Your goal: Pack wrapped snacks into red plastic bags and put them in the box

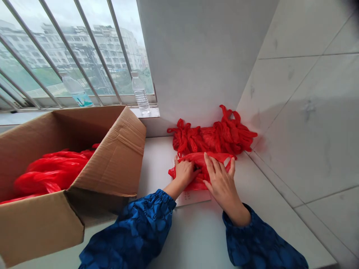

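A red plastic bag (200,160) lies bunched up in front of me, on a white printed sheet (193,198) that shows only along its near edge. My left hand (184,173) has its fingers curled into the left part of the bag, with the fingertips partly hidden. On the bag's right side my right hand (222,183) rests with fingers spread and palm down. Just behind, touching or nearly touching this bag, is a heap of knotted red plastic bags (232,130) against the wall.
At the left stands an open cardboard box (117,157) holding more red plastic bags (56,168). A clear bottle (140,95) and a blue-labelled bottle (77,91) stand by the barred window. A grey wall and a tiled wall (314,130) bound the white tabletop (190,239).
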A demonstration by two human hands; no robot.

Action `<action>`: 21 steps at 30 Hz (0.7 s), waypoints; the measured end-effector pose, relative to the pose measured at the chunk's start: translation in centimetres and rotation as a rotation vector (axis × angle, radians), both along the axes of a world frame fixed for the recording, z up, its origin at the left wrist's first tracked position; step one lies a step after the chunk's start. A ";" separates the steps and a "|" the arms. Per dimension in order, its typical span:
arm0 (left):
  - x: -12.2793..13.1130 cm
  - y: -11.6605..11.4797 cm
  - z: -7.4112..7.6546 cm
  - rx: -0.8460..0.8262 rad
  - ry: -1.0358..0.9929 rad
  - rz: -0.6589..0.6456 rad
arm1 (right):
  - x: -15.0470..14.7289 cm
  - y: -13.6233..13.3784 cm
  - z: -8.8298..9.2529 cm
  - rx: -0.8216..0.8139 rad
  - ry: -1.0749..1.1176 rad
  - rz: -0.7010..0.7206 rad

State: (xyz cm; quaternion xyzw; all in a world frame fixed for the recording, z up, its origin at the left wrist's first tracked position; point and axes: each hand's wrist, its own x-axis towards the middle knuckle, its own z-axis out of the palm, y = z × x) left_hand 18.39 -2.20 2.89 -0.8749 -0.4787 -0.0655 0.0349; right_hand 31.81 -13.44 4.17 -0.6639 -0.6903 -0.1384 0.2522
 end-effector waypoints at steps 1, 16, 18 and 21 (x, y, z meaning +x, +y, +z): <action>-0.1 0.0 0.0 -0.011 -0.002 -0.002 | 0.0 0.0 -0.1 -0.002 0.003 -0.001; -9.0 -3.6 5.1 -0.228 0.235 -0.118 | -0.8 -1.4 0.8 -0.046 -0.038 0.114; -9.5 -4.2 5.3 -0.224 0.258 -0.107 | -1.1 -1.7 0.9 -0.065 -0.041 0.137; -9.5 -4.8 5.6 -0.210 0.274 -0.090 | -1.3 -2.1 0.8 -0.079 -0.043 0.151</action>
